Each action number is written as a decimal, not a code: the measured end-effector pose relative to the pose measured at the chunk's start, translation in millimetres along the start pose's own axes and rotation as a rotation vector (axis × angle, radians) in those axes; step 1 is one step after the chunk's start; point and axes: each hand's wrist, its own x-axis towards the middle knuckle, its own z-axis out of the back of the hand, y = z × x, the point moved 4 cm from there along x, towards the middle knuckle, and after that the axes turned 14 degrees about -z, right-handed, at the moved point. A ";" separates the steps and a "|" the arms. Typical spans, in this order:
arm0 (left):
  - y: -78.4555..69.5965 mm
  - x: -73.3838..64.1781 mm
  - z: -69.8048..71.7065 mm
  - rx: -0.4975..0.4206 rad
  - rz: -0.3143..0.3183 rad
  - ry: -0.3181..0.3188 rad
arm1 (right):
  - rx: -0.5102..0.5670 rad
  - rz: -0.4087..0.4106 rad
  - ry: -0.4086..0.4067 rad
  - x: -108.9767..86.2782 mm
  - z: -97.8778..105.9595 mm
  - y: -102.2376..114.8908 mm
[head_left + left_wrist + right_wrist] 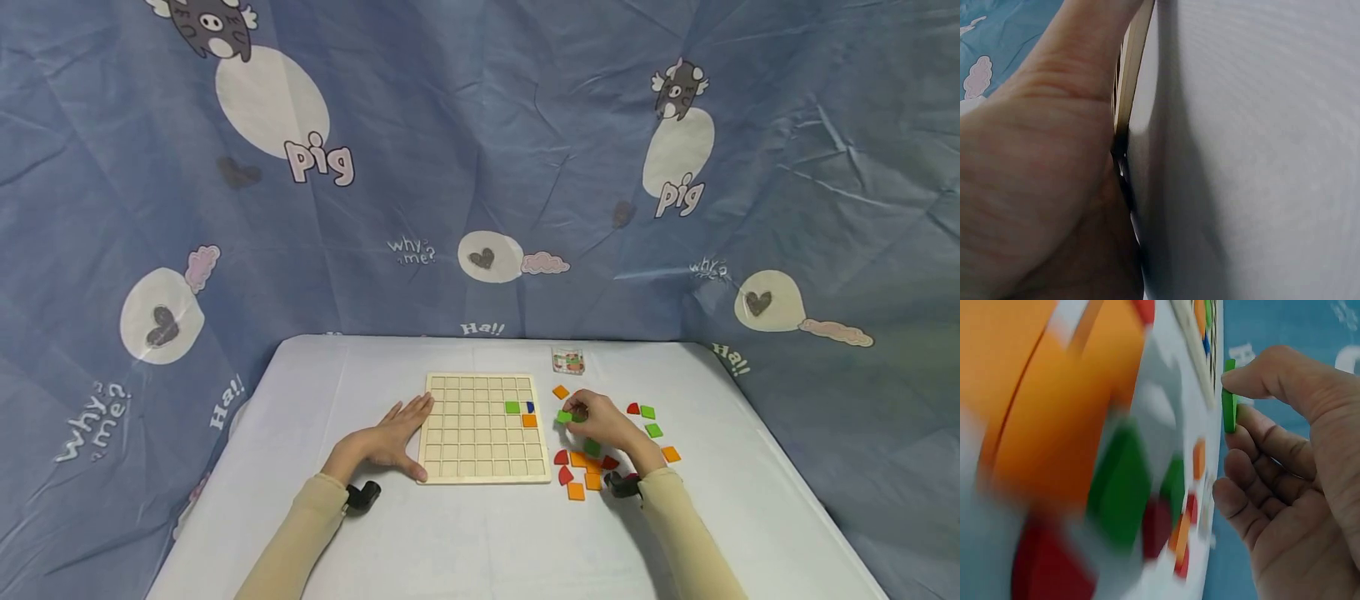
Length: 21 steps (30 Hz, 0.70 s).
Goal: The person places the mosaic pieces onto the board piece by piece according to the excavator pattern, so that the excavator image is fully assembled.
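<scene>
A light wooden grid board (480,454) lies on the white table. On its right side sit a green square tile (512,407), an orange square tile (529,421) and a small blue piece (530,407). My left hand (393,435), fingers spread, rests along the board's left edge; in the left wrist view the palm hides much of the board's side (1129,81). Just right of the board, my right hand (600,419) pinches a green tile (1229,400) between thumb and index finger, the other fingers loosely curled. This tile is held above the table.
Loose orange tiles (576,492), red quarter-round pieces (565,476) and green tiles (654,430) lie scattered around my right hand. A clear box (567,361) with colored pieces stands behind the board's right corner. Blue printed cloth (420,183) hangs behind the table.
</scene>
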 end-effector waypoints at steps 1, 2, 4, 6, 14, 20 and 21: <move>-0.3 -0.2 0.1 0.000 0.000 -0.001 | 0.000 0.020 0.011 0.9 -3.7 6.6; -0.8 -0.4 0.5 0.003 0.002 -0.001 | 0.001 0.038 0.023 1.9 -7.3 13.2; -2.0 -1.0 1.6 -0.003 0.008 0.000 | -0.004 0.071 0.048 4.2 -14.7 24.5; -3.9 -1.7 3.1 -0.006 0.011 0.003 | -0.012 0.108 0.067 7.1 -21.9 34.3; -5.6 -1.4 4.1 -0.021 0.021 0.002 | -0.073 0.192 0.117 20.5 -46.1 58.3; -2.4 -0.8 1.8 -0.008 0.017 0.011 | -0.142 0.239 0.097 22.8 -50.1 68.0; -1.8 -0.9 1.6 -0.006 0.017 0.011 | -0.148 0.241 0.099 22.9 -50.2 69.2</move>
